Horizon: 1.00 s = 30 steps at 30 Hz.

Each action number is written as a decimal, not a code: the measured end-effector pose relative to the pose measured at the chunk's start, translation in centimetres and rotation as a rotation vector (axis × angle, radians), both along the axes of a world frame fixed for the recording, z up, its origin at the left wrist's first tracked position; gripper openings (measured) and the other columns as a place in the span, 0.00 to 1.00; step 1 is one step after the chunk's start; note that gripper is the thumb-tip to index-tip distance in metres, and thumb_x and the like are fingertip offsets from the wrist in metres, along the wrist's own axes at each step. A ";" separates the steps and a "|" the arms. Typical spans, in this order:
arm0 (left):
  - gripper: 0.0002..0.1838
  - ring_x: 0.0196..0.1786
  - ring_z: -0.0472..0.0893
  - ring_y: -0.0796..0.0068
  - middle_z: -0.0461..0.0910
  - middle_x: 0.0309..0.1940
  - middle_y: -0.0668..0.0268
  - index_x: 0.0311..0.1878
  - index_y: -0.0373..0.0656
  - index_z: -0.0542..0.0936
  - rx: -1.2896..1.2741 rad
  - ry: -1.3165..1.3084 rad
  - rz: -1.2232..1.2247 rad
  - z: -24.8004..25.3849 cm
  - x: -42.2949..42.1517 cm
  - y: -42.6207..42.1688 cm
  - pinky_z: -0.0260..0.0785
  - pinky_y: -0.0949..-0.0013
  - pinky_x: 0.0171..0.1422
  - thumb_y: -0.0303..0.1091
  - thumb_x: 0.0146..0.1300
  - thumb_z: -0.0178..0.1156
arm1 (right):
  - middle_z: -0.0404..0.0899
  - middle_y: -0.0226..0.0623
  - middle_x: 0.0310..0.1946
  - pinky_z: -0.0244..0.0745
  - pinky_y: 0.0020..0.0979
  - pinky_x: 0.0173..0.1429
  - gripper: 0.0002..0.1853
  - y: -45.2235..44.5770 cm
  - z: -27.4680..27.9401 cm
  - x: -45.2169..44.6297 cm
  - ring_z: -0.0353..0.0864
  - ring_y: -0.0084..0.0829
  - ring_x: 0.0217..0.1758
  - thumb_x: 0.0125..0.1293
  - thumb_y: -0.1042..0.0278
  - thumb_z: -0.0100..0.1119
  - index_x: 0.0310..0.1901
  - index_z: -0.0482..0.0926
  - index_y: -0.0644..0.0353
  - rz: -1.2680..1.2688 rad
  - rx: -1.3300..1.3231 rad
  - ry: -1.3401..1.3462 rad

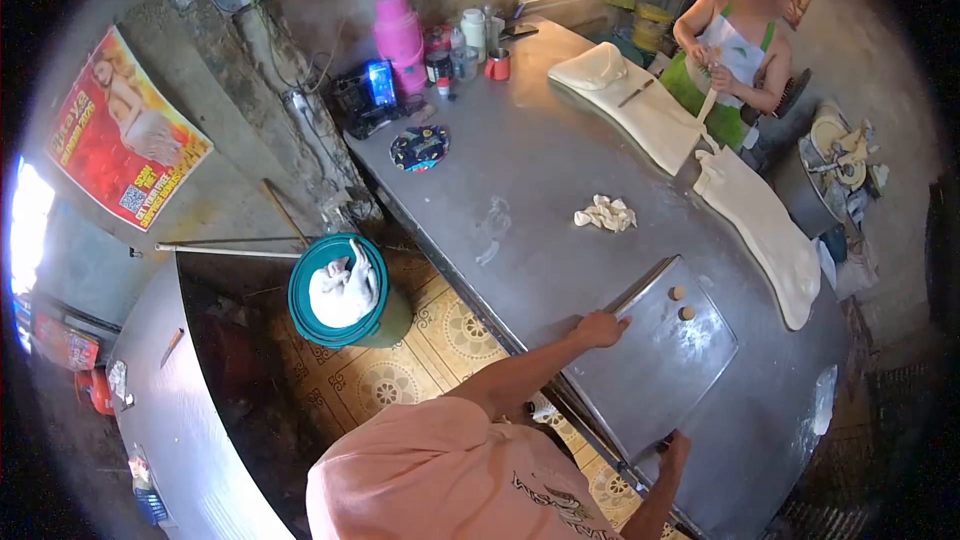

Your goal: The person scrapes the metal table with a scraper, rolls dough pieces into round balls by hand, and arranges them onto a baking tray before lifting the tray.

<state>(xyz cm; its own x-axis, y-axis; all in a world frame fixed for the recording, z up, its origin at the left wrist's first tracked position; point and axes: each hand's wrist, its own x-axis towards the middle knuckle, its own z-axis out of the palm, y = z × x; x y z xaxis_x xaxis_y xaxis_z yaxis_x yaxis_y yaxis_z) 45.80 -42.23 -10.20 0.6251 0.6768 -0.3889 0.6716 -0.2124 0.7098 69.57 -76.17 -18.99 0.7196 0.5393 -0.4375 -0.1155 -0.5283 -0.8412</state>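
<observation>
The wide, flat grey metal tray (640, 380) lies on the smooth grey metal table (500, 195), its long axis running away from the body between the 2 hands. The left hand (600, 329) is at the left long edge, loosely curled with its thumb by the rim; the right hand (676, 450) is at the opposite edge, near the close corner, fingers bent. Whether either closes firmly on the tray, I cannot tell.

On the tray, 2 small round tan pieces (677, 293) (687, 313) sit beside each other near the far end, ahead and to the right of the left hand, which is nearer to them than the right hand. Ahead and to the left of that hand lies 1 loose pile of pale dough scraps (604, 213); beyond are 2 long pale dough slabs (655, 130) (768, 235), and across the table 1 co-worker (730, 50).
</observation>
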 end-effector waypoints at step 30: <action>0.31 0.77 0.44 0.59 0.47 0.75 0.59 0.73 0.49 0.55 0.608 0.268 -0.205 -4.9 -34.8 18.1 0.34 0.43 0.75 0.53 0.71 0.34 | 0.53 0.56 0.70 0.37 0.65 0.71 0.30 40.3 4.9 -35.7 0.47 0.60 0.73 0.68 0.51 0.48 0.68 0.61 0.54 0.938 -0.082 -1.042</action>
<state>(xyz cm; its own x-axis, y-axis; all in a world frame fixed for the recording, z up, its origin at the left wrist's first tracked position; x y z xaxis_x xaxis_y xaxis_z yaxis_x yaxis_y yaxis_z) 11.02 -24.10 -15.13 0.6993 0.7016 -0.1370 0.7107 -0.6615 0.2397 33.86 -35.88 -14.09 0.1204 0.9926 0.0135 0.9522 -0.1117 -0.2845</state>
